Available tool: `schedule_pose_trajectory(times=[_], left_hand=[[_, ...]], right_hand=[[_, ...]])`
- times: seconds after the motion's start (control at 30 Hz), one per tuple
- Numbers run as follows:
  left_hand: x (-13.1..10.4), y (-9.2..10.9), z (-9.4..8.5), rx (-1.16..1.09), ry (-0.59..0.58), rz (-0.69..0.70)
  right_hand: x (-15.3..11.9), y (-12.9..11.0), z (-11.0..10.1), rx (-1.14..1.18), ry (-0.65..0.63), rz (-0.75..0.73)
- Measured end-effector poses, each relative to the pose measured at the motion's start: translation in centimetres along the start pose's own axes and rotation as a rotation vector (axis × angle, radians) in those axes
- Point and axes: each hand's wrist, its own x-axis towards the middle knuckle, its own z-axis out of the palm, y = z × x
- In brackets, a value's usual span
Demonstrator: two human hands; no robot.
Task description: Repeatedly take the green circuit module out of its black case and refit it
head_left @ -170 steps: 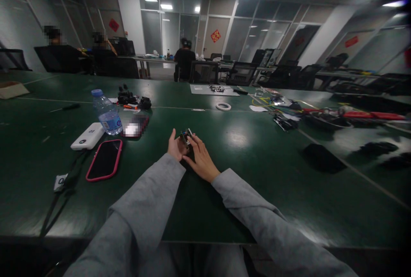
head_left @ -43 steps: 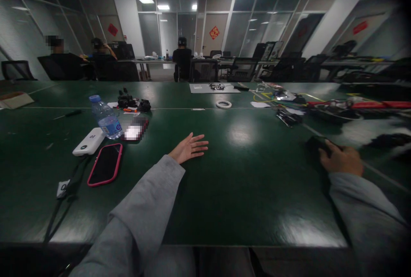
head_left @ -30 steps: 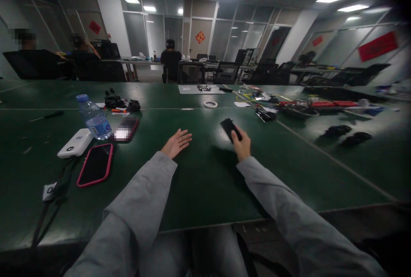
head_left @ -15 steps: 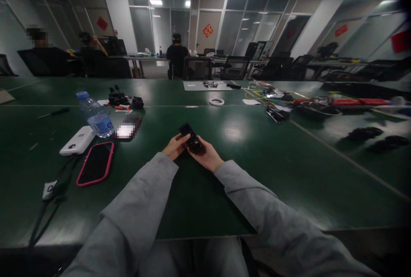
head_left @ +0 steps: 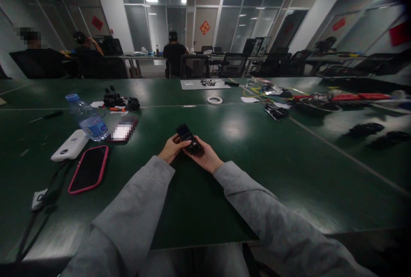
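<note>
Both of my hands hold a small black handheld device [head_left: 184,131] just in front of me, above the green table. It has a dark screen at its far end and a small whitish mark lower down. My left hand [head_left: 170,149] grips its left side, with the thumb lying across its face. Around the lower right side of the device curl the fingers of my right hand [head_left: 208,157], supporting it from beneath. The device lies tilted, its top pointing away to the left. Its underside and several fingertips are hidden.
Left on the green table [head_left: 272,183] are a pink-cased phone [head_left: 89,170], a white power bank [head_left: 70,145] with a cable, a water bottle [head_left: 88,118] and another phone [head_left: 123,130]. A tape roll [head_left: 214,100] lies ahead; cables and tools clutter the right. People sit beyond.
The view has turned slightly, so the table items appear farther left. My left thumb has slid a little down the device's face. Both hands keep their hold.
</note>
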Motion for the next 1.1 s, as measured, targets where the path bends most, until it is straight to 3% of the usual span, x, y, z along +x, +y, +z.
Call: schedule_pose_trajectory(times=[0.13, 0.27, 0.4, 0.73, 1.1], left_hand=[[-0.1, 0.5, -0.1, 0.017, 0.029, 0.002], [0.3, 0.4, -0.6, 0.056, 0.004, 0.015], [0.8, -0.2, -1.0, 0.128, -0.055, 0.039], [0.9, -0.3, -1.2, 0.165, -0.038, 0.075], [0.9, -0.4, -1.3, 0.165, 0.057, 0.021]], right_hand=[[0.2, -0.1, -0.5, -0.267, -0.058, -0.138], [0.3, -0.9, -1.0, -0.479, -0.012, -0.303], [0.5, -1.5, -1.3, -0.531, -0.017, -0.285], [0.5, -1.2, -1.6, -0.594, 0.014, -0.337], [1.0, -0.9, -2.4, -0.606, 0.009, -0.352]])
